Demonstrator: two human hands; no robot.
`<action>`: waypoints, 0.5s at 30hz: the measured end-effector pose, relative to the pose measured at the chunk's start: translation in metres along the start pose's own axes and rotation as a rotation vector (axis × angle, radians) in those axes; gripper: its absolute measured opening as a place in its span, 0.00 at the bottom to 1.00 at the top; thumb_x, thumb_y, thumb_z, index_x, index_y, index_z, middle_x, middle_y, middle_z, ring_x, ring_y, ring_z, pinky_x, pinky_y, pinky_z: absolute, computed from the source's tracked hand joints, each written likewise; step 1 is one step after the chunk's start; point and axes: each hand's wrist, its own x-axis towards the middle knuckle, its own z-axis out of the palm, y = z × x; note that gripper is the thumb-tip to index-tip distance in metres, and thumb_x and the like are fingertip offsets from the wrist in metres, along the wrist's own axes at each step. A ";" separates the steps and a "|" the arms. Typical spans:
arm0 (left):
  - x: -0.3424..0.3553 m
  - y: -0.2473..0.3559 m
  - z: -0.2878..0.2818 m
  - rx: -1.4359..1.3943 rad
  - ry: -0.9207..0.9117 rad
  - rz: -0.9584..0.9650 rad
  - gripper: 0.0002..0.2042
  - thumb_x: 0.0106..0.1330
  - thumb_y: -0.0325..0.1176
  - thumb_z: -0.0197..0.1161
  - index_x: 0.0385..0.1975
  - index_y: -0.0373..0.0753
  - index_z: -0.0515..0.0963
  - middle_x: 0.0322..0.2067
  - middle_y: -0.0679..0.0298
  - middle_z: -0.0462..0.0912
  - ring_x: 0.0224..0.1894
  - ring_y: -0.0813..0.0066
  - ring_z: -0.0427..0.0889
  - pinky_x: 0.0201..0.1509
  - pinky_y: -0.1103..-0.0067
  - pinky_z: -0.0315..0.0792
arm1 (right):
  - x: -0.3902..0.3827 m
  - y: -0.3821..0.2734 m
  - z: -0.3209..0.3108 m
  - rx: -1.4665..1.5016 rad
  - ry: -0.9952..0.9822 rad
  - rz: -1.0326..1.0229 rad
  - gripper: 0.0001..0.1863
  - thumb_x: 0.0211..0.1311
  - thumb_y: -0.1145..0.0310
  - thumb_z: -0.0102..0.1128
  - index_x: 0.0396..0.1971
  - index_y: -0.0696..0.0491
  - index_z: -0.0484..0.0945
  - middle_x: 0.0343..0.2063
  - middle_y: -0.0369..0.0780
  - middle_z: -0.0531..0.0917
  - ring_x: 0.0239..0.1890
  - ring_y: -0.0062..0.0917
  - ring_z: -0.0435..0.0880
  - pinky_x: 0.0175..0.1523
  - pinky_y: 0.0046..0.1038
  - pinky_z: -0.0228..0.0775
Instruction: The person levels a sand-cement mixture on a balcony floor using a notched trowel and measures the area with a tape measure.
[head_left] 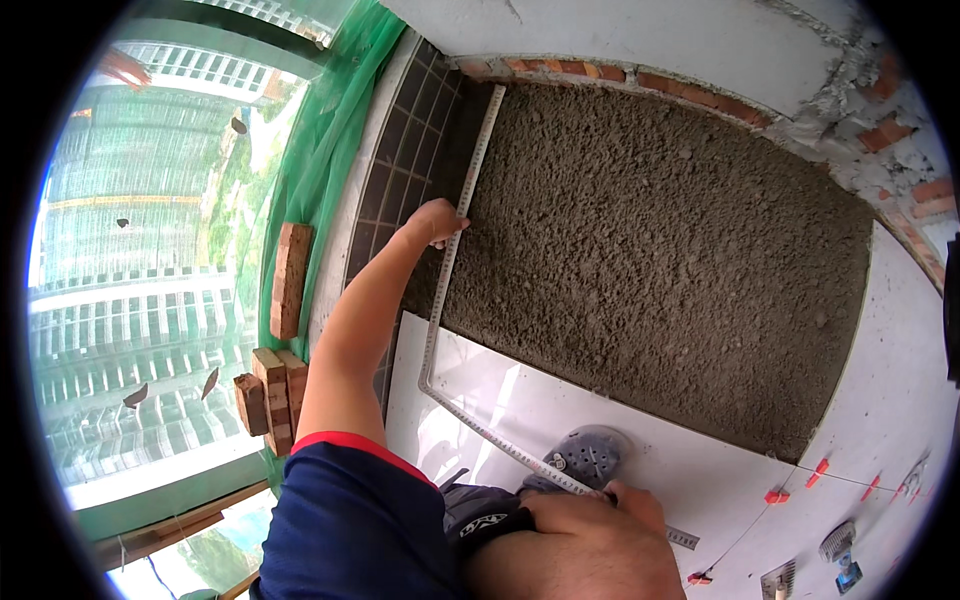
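A white tape measure runs along the left edge of a bed of grey-brown mortar. It bends sharply over a white floor tile and comes back toward me. My left hand is closed, pinching the tape beside the dark wall tiles. Nearer to me, my right hand closes round the tape close to its near end, which sticks out past the fingers. The tape's far end lies by the brick edge at the back.
A foot in a grey clog stands on the white tiles. Red tile clips, a notched trowel and a blue-handled tool are at the lower right. Loose bricks sit on the ledge by green netting.
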 end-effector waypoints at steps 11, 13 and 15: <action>-0.005 0.003 -0.004 0.092 0.016 0.011 0.27 0.65 0.52 0.61 0.14 0.32 0.78 0.17 0.57 0.82 0.23 0.65 0.83 0.35 0.68 0.76 | 0.001 -0.009 -0.006 0.008 -0.031 0.031 0.23 0.61 0.45 0.56 0.28 0.53 0.79 0.23 0.46 0.82 0.31 0.45 0.82 0.37 0.42 0.72; -0.005 0.001 -0.004 0.104 0.008 0.017 0.26 0.64 0.52 0.61 0.15 0.32 0.78 0.17 0.56 0.82 0.23 0.65 0.83 0.35 0.68 0.76 | 0.001 -0.007 -0.005 0.013 -0.031 0.027 0.23 0.61 0.45 0.56 0.28 0.53 0.79 0.23 0.46 0.82 0.31 0.45 0.82 0.37 0.42 0.72; -0.003 0.000 -0.003 0.099 0.005 0.009 0.26 0.64 0.52 0.61 0.15 0.32 0.79 0.17 0.56 0.82 0.23 0.65 0.83 0.35 0.68 0.76 | 0.000 -0.008 -0.006 0.018 -0.033 0.034 0.22 0.61 0.46 0.56 0.28 0.53 0.79 0.23 0.46 0.82 0.31 0.45 0.82 0.37 0.42 0.72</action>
